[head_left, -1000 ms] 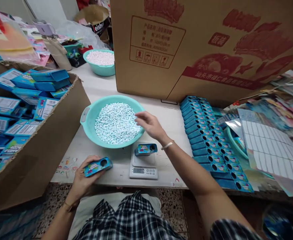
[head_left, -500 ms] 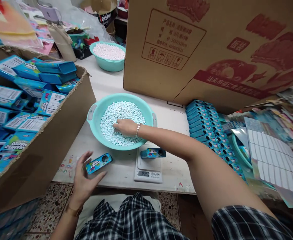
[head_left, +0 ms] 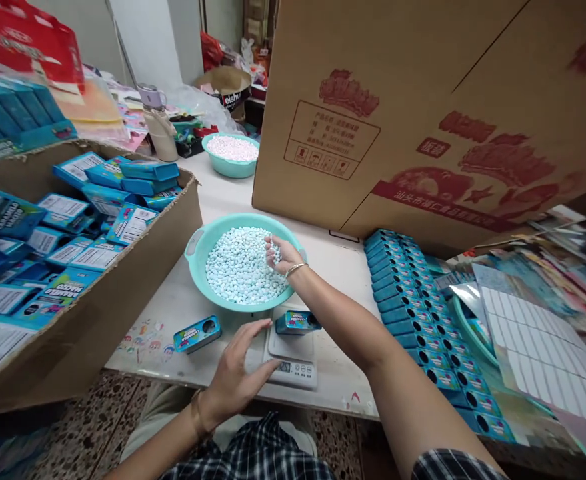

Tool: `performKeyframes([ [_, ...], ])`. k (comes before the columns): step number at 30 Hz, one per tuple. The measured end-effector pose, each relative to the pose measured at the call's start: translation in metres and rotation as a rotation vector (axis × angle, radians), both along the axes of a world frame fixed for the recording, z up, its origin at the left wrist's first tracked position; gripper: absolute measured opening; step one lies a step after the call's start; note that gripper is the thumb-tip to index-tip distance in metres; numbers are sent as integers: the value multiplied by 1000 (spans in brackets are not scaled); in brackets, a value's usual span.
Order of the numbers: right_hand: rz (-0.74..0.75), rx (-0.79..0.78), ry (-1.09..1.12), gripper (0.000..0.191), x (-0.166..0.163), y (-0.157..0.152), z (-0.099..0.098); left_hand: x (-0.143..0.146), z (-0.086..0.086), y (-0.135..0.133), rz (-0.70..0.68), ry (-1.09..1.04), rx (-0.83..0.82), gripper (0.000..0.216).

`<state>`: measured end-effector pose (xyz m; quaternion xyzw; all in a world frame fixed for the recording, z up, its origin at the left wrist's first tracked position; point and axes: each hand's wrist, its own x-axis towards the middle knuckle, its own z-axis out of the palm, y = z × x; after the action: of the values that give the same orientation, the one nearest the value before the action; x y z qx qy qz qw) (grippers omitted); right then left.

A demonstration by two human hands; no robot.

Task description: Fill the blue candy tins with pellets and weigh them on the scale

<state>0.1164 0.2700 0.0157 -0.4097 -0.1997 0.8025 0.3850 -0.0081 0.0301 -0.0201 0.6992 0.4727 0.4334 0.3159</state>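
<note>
A teal basin (head_left: pixel 197 257) full of small pale blue candies (head_left: pixel 237 270) sits on the white table. My right hand (head_left: pixel 281 255) is raised over the basin's right side, palm up, cupped around a handful of candies. My left hand (head_left: pixel 240 370) is open with fingers stretched, hovering beside a small digital scale (head_left: pixel 293 363). A blue candy tin (head_left: pixel 297 321) rests on the scale. Another blue tin (head_left: pixel 197 333) lies on the table to the left of my left hand, untouched.
A cardboard box (head_left: pixel 137 267) of blue packages fills the left. A large printed carton (head_left: pixel 423 113) stands behind the basin. Rows of blue tins (head_left: pixel 413 300) lie at right, beside sticker sheets (head_left: pixel 537 340). A second teal basin (head_left: pixel 230 155) is farther back.
My left hand set the blue tin on the table and moved right toward the scale. My right hand dipped into the candies and lifted out a handful.
</note>
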Motion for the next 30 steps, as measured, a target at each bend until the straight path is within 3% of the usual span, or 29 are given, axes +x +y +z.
performKeyframes([
  [6, -110, 26, 186, 25, 63, -37, 34, 51, 12, 48, -76, 108, 130, 75],
  [11, -441, -24, 331, 24, 104, -98, 32, 76, 11, 68, -117, 250, 123, 58],
  [14, -607, -32, 278, 21, 103, -124, 22, 84, 7, 70, -129, 270, 95, 40],
  [18, -753, 157, 148, 19, 89, -140, 15, 88, 5, 70, -112, 256, 89, 30],
  [21, -792, 279, 57, 22, 80, -147, 12, 88, 7, 70, -113, 248, 83, 29],
  [30, -856, 363, -81, 22, 69, -152, 4, 88, 6, 70, -113, 233, 76, 33],
])
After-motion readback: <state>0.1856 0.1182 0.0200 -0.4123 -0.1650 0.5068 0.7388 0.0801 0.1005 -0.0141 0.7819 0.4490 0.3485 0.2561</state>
